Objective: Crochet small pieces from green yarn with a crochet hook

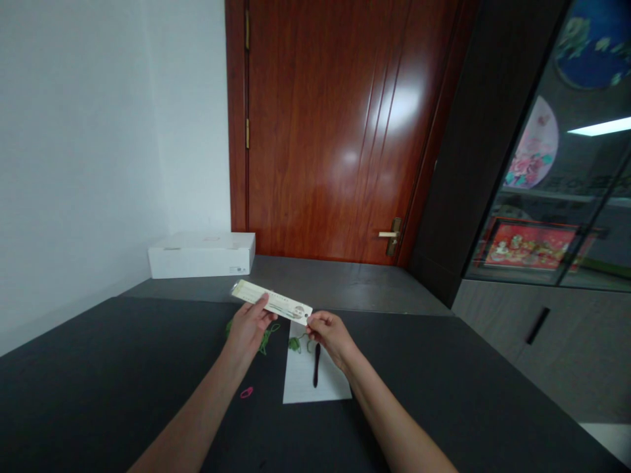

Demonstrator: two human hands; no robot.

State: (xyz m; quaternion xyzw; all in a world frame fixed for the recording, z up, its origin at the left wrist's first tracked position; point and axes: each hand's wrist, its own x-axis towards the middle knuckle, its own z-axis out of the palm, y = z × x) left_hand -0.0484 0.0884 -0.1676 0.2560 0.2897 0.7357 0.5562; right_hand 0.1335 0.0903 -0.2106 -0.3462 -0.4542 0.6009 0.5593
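Card [280,304], long, narrow, flat and cream-coloured with green and dark print, is held above the tabletop between both hands, tilted so its left end sits higher in view.

Left hand [250,323]: thumb on the upper face near the card's middle, fingers curled beneath; grip closed to the card's thickness. Right hand [328,332]: thumb and fingertips pinched together at the card's lower right corner, beside a small dark hole; remaining fingers curled.

Below: white ruled paper sheet [298,384] flat on the matte black tabletop [98,374]. On the sheet, a slim dark brown tool [316,369] lies lengthwise, near the right hand; a small green yarn piece [294,343] lies left of it. Loose green yarn strands [267,338] lie behind the left hand, partly hidden by it. Small pink loop [246,392] lies left of the sheet, apart from it.

Far side: closed white rectangular box [202,257], left of the reddish-brown wooden door [320,131].
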